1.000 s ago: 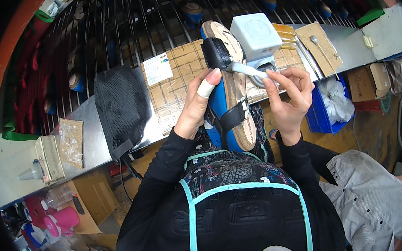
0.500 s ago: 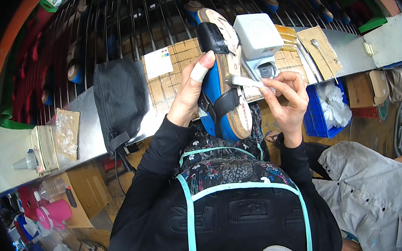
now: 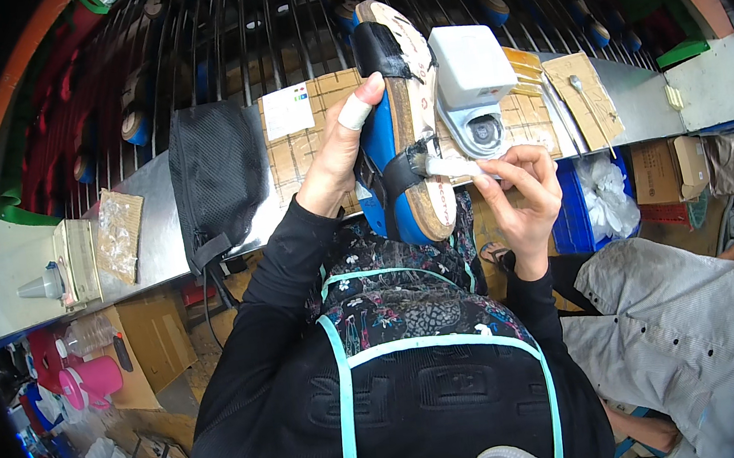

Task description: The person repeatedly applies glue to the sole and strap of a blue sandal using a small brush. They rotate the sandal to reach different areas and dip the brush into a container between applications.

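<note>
Looks like shoe workshop from here. Blue-soled sandals (image 3: 136, 128) lie along rack of metal rods (image 3: 304, 39), just past metal-topped bench (image 3: 160, 251). Near side: flowery apron (image 3: 438, 311), brush (image 3: 453, 166) at another sandal (image 3: 400, 109), cardboard sheets (image 3: 288, 161) on bench, cardboard boxes (image 3: 153, 341) below.

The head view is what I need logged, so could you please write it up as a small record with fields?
Left hand: grips a blue-and-cork sandal with black straps
Thumb of left hand: wrapped in white tape
Right hand: pinches a slim white brush-like applicator
Applicator tip: at the sandal's lower strap; exact contact unclear
Right of sandal: white square-bodied container
Left on bench: black mesh pouch
Beyond bench: rack of metal bars
</note>
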A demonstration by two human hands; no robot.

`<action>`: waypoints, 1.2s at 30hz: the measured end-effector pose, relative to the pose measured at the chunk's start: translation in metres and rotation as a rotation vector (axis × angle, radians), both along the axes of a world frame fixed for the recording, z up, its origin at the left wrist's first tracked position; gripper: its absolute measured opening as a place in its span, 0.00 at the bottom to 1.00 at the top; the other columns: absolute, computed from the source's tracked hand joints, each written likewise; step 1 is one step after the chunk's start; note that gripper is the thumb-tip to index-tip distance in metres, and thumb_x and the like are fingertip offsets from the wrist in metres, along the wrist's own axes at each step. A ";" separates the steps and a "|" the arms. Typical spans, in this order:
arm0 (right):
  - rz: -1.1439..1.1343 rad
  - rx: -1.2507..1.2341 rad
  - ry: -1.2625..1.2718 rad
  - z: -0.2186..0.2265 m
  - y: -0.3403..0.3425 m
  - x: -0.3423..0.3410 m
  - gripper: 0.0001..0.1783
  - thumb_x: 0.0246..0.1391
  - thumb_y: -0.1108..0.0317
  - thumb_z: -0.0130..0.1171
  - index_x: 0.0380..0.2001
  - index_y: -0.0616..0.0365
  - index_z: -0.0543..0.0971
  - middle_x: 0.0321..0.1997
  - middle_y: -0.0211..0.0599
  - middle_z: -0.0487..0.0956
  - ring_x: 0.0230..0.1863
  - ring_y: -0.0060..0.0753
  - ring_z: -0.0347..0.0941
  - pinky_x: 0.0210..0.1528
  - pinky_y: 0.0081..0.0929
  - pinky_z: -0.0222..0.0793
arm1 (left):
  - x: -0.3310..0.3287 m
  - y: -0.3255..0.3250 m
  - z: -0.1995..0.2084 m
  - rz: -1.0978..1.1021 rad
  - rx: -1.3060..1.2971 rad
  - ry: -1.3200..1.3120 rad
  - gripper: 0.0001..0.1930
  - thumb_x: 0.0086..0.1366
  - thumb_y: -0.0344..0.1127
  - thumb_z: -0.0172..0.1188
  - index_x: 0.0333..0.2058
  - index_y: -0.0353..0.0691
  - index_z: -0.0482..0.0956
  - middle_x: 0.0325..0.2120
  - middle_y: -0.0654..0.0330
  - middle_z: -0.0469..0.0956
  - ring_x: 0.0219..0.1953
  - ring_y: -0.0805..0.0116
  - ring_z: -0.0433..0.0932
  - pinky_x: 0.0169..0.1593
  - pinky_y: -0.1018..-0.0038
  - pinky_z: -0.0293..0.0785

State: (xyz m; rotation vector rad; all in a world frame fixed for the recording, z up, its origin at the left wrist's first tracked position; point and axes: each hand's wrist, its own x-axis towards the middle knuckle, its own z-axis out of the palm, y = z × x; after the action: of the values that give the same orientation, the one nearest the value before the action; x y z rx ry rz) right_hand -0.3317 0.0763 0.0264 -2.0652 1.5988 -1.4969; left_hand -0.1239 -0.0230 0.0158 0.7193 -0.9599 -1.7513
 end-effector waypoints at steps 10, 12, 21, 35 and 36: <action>0.169 -0.025 -0.099 0.013 -0.010 -0.014 0.13 0.38 0.74 0.72 0.33 0.56 0.85 0.34 0.34 0.75 0.32 0.26 0.69 0.31 0.23 0.65 | -0.004 0.004 0.008 -0.093 0.004 0.074 0.32 0.64 0.58 0.54 0.55 0.35 0.70 0.45 0.54 0.79 0.43 0.69 0.80 0.46 0.73 0.79; 0.011 -0.056 -0.107 0.011 -0.020 -0.012 0.10 0.43 0.75 0.70 0.34 0.58 0.85 0.34 0.33 0.74 0.32 0.22 0.68 0.30 0.19 0.64 | -0.006 0.010 0.008 -0.117 -0.030 0.138 0.31 0.64 0.57 0.55 0.55 0.35 0.70 0.46 0.53 0.78 0.43 0.69 0.80 0.46 0.73 0.79; 0.183 0.281 -0.251 0.008 0.009 -0.015 0.08 0.44 0.74 0.69 0.31 0.60 0.85 0.30 0.32 0.74 0.33 0.22 0.69 0.34 0.19 0.63 | 0.011 0.014 -0.005 0.082 0.037 -0.048 0.34 0.61 0.56 0.60 0.54 0.31 0.70 0.44 0.55 0.77 0.45 0.69 0.77 0.51 0.76 0.73; 0.038 0.259 -0.137 0.007 0.015 -0.002 0.09 0.42 0.72 0.71 0.31 0.55 0.86 0.32 0.29 0.74 0.29 0.19 0.69 0.33 0.18 0.61 | 0.015 0.016 -0.008 0.201 -0.023 -0.162 0.39 0.56 0.55 0.65 0.55 0.26 0.67 0.43 0.52 0.76 0.43 0.68 0.77 0.48 0.76 0.73; 0.024 0.245 -0.091 0.007 0.014 -0.002 0.09 0.42 0.71 0.71 0.31 0.55 0.86 0.32 0.29 0.74 0.28 0.18 0.69 0.35 0.19 0.59 | 0.015 0.016 -0.008 0.202 -0.010 -0.183 0.39 0.56 0.55 0.65 0.55 0.25 0.67 0.43 0.52 0.76 0.43 0.68 0.77 0.48 0.76 0.73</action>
State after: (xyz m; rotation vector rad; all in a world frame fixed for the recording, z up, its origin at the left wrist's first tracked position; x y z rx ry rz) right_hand -0.3335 0.0901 0.0336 -1.8513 1.6252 -1.2937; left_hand -0.1086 -0.0069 0.0073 0.9488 -0.9815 -1.5228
